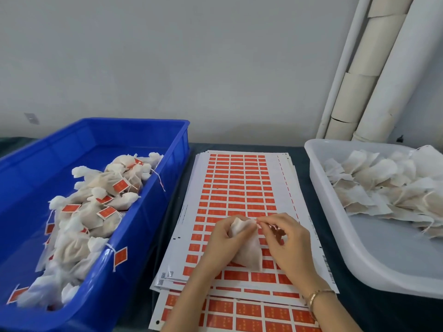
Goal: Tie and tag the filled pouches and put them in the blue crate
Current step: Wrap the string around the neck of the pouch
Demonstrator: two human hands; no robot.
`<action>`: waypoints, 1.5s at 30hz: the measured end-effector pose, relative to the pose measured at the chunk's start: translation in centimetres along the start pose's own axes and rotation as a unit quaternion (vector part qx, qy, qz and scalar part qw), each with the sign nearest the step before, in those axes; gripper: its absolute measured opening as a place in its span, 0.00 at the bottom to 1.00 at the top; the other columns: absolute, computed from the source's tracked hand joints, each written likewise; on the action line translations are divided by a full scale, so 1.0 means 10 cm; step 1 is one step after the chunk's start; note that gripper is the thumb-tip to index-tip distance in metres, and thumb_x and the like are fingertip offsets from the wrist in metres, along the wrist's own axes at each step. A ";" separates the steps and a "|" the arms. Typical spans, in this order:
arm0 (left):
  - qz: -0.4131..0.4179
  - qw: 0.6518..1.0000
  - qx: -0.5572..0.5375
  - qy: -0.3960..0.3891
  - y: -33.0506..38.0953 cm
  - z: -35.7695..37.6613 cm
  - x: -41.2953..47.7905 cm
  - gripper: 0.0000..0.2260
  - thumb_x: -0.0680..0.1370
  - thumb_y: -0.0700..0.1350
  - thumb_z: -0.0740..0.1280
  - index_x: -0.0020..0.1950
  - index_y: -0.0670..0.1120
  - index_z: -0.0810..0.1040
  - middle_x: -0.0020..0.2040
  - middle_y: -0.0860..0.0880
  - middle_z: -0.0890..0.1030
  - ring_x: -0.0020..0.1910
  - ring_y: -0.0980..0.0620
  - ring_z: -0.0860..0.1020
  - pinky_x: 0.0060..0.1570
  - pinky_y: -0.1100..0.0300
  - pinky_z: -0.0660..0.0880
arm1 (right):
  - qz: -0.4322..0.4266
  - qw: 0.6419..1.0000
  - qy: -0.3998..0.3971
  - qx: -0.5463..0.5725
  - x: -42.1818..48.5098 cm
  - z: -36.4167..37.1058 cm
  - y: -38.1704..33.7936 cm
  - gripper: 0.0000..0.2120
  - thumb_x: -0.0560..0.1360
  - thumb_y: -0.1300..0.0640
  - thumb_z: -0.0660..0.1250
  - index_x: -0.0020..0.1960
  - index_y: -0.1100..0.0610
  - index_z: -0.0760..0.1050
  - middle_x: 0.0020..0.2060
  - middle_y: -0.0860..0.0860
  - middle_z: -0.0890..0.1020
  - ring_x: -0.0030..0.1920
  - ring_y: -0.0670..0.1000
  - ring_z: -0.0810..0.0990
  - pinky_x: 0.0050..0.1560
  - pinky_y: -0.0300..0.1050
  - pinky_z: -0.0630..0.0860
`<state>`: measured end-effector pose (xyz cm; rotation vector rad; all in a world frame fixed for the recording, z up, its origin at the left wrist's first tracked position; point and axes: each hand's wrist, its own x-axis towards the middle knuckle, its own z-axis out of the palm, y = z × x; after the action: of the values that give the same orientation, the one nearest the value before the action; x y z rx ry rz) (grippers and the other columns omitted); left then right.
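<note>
Left hand (221, 237) grips the neck of one filled pouch (248, 254), held just above the label sheets (239, 185). Right hand (286, 243) pinches the string (262, 224) at the pouch mouth.

Likely risks: string slips from the pinch, the knot ends up loose, the neck reopens and spills. Tag could go on crooked.

Blue crate (178, 144) on the left holds tagged pouches. White tray (318, 188) on the right holds untied ones.

Dark table (300, 157) bears blue crate (153, 236), label sheets (239, 183), white tub (335, 236).
</note>
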<state>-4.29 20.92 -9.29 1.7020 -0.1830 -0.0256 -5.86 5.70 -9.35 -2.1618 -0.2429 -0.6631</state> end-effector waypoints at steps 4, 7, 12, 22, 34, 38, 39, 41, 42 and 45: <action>0.023 1.000 0.018 0.000 0.02 0.00 0.00 0.06 0.77 0.56 0.66 0.45 0.55 0.79 0.41 0.58 0.80 0.42 0.62 0.79 0.38 0.73 0.75 | 0.016 1.000 -0.008 -0.014 -0.02 0.01 0.02 0.12 0.71 0.59 0.72 0.53 0.49 0.82 0.47 0.40 0.79 0.44 0.37 0.78 0.44 0.21 0.72; 0.027 0.999 0.018 0.000 0.03 0.00 0.01 0.04 0.77 0.54 0.67 0.45 0.55 0.79 0.38 0.62 0.81 0.40 0.64 0.80 0.35 0.75 0.73 | 0.027 0.999 -0.023 -0.013 -0.03 0.01 0.02 0.13 0.71 0.59 0.73 0.54 0.49 0.82 0.48 0.40 0.80 0.45 0.37 0.78 0.47 0.25 0.72; 0.019 1.000 0.006 0.003 0.02 0.00 0.01 0.03 0.76 0.52 0.69 0.43 0.56 0.79 0.38 0.57 0.82 0.41 0.58 0.82 0.37 0.71 0.75 | 0.022 0.999 -0.031 -0.011 -0.05 0.01 -0.01 0.12 0.71 0.59 0.73 0.54 0.48 0.81 0.48 0.39 0.79 0.45 0.37 0.78 0.49 0.25 0.73; 0.040 0.999 0.001 -0.007 0.01 0.03 0.01 0.06 0.76 0.46 0.66 0.40 0.50 0.80 0.33 0.57 0.78 0.36 0.60 0.78 0.35 0.71 0.73 | 0.008 0.999 -0.037 -0.012 -0.06 0.00 -0.05 0.10 0.71 0.61 0.73 0.46 0.47 0.79 0.42 0.38 0.79 0.40 0.40 0.79 0.42 0.20 0.71; 0.054 0.998 -0.019 0.004 0.04 0.04 -0.01 0.06 0.71 0.49 0.64 0.37 0.50 0.78 0.35 0.51 0.79 0.37 0.56 0.79 0.38 0.70 0.76 | 0.043 0.999 0.021 0.020 -0.02 -0.05 0.01 0.08 0.71 0.59 0.73 0.42 0.47 0.78 0.38 0.33 0.77 0.45 0.33 0.78 0.39 0.19 0.70; 0.059 0.998 -0.014 -0.005 0.04 0.05 -0.01 0.06 0.71 0.49 0.64 0.35 0.51 0.78 0.33 0.55 0.78 0.37 0.56 0.78 0.38 0.70 0.76 | 0.066 0.997 0.035 0.033 0.00 -0.08 0.04 0.08 0.71 0.58 0.73 0.42 0.47 0.77 0.38 0.33 0.77 0.46 0.32 0.77 0.40 0.18 0.69; 0.061 0.998 -0.010 -0.008 0.03 0.06 -0.01 0.06 0.71 0.49 0.64 0.35 0.51 0.77 0.33 0.56 0.77 0.37 0.57 0.78 0.38 0.70 0.76 | 0.068 0.997 0.036 0.032 0.00 -0.08 0.05 0.08 0.71 0.58 0.73 0.42 0.46 0.77 0.38 0.33 0.77 0.45 0.32 0.77 0.39 0.19 0.69; 0.067 0.998 -0.004 -0.013 0.02 0.06 -0.01 0.06 0.71 0.49 0.64 0.36 0.51 0.77 0.32 0.58 0.77 0.36 0.58 0.77 0.38 0.71 0.75 | 0.071 0.996 0.038 0.030 0.00 -0.09 0.05 0.08 0.71 0.57 0.73 0.42 0.46 0.76 0.38 0.33 0.77 0.46 0.32 0.77 0.39 0.19 0.69; 0.069 0.997 -0.003 -0.014 0.02 0.06 0.00 0.06 0.71 0.49 0.64 0.36 0.51 0.78 0.32 0.58 0.77 0.36 0.59 0.77 0.38 0.71 0.75 | 0.070 0.996 0.041 0.030 0.00 -0.09 0.05 0.08 0.71 0.57 0.73 0.42 0.45 0.76 0.38 0.33 0.77 0.46 0.31 0.77 0.39 0.19 0.69; 0.076 0.997 0.002 -0.016 0.01 0.06 0.00 0.07 0.72 0.49 0.64 0.36 0.50 0.78 0.32 0.57 0.77 0.35 0.58 0.77 0.38 0.70 0.75 | 0.069 0.996 0.048 0.023 0.02 -0.09 0.06 0.07 0.71 0.56 0.73 0.43 0.46 0.76 0.38 0.32 0.76 0.46 0.30 0.77 0.37 0.18 0.68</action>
<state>-4.37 20.27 -9.24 1.6875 -0.3367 0.0602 -5.84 4.60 -9.21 -2.0751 -0.0556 -0.6744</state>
